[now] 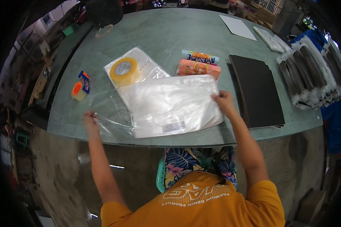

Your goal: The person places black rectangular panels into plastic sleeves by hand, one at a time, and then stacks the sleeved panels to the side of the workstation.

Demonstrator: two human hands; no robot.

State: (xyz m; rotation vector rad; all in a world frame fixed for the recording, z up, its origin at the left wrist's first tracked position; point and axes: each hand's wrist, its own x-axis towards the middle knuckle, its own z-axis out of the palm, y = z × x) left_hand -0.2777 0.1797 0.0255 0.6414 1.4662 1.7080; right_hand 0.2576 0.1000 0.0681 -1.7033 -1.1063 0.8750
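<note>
At the near table [178, 34] edge, the left hand [90, 120] is pinching what seems a loose clear film flap [111, 123], while the right hand [224, 101] is gripping the clear plastic bag's [174, 104] far right corner. The bag is lying flat, its long axis running left to right. Beyond it, a yellow tape roll [124, 71] is sitting on more bags.

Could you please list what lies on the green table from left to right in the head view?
Orange-and-blue tape dispenser → yellow roll of clear tape → large clear plastic bag → flat black board → row of dark items in clear sleeves.
</note>
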